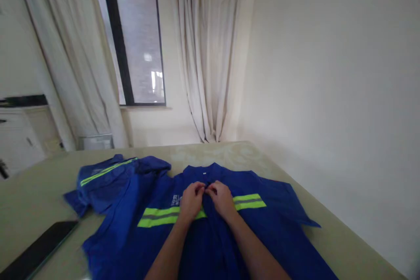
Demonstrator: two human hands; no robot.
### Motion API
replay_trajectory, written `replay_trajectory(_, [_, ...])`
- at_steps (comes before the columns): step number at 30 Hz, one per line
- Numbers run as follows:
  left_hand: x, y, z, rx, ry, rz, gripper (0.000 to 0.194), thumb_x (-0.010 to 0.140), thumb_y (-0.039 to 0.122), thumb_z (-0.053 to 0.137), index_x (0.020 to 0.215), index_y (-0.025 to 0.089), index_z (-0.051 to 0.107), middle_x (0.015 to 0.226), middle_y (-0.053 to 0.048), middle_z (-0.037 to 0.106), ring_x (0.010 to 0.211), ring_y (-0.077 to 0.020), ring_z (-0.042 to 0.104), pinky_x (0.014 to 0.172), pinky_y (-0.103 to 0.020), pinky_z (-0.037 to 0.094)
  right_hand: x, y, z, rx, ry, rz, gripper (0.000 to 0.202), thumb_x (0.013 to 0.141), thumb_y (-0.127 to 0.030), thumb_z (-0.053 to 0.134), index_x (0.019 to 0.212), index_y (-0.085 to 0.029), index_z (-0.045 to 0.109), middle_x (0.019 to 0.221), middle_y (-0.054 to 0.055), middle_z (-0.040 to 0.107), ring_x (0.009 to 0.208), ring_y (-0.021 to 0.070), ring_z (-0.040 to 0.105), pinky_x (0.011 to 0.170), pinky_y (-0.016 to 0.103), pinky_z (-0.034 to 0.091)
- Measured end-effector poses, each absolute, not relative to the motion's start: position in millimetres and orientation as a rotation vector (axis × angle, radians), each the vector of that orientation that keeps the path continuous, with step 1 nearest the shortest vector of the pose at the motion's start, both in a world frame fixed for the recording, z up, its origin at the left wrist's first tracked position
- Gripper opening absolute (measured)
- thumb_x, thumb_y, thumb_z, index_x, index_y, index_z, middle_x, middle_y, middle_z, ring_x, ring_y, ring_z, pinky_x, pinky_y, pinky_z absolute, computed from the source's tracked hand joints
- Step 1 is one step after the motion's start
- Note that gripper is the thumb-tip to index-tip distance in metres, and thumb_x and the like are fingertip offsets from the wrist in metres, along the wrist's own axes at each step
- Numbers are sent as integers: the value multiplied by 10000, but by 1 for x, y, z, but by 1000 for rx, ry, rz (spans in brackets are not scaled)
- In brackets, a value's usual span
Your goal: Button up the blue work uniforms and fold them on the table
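A blue work jacket (269, 227) with yellow-green and grey reflective bands lies spread out front side up, its collar pointing away from me. My left hand (192, 200) pinches the front edge of the jacket just below the collar, beside a small white print on the chest. Close against it, my right hand (220, 198) pinches the opposite front edge, and the fingertips of both hands almost meet. Whatever small fastening may sit between the fingers is hidden. Both forearms rest over the lower part of the jacket.
Another blue garment with a reflective strip (108, 183) lies bunched at the left, against the jacket. A dark flat device (39, 249) is at the lower left of the pale bed-like surface (229, 151). A wall (334, 96) borders the right side; curtains (210, 52) and a window (141, 43) stand behind.
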State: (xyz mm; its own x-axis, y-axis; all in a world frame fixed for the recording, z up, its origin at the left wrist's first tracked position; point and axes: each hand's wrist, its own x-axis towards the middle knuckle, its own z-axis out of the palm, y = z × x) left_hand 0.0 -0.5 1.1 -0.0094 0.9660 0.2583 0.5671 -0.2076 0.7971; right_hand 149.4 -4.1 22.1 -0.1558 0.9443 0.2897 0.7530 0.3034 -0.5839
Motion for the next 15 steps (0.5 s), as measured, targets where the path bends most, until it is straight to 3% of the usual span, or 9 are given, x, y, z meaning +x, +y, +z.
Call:
replay_trajectory(8, [-4,-4,5,1871,1500,1010,326,954,337,496,1135,216,737,928,-23,776,818,-188,683,754,-275,500,147,-8,23,-1717,-1833,283,203,954,-299,577,875,-237,754,949,42,737,868,202,684,730,266,431])
replay_trajectory(11, [2,-13,8,1922,1509,976,407,980,277,416,1282,216,682,1063,-53,763,983,-206,680,887,-304,498,152,2,18,-1671,-1660,360,212,938,-306,574,843,-234,750,913,41,757,862,207,693,738,268,439])
replay_trajectory(15, [17,-42,13,2167,1664,794,506,919,157,452,1395,237,605,1360,-91,650,1217,-285,583,1046,-420,438,158,19,14,-1629,-1483,438,285,939,-336,508,832,-220,745,846,60,769,810,220,705,711,281,455])
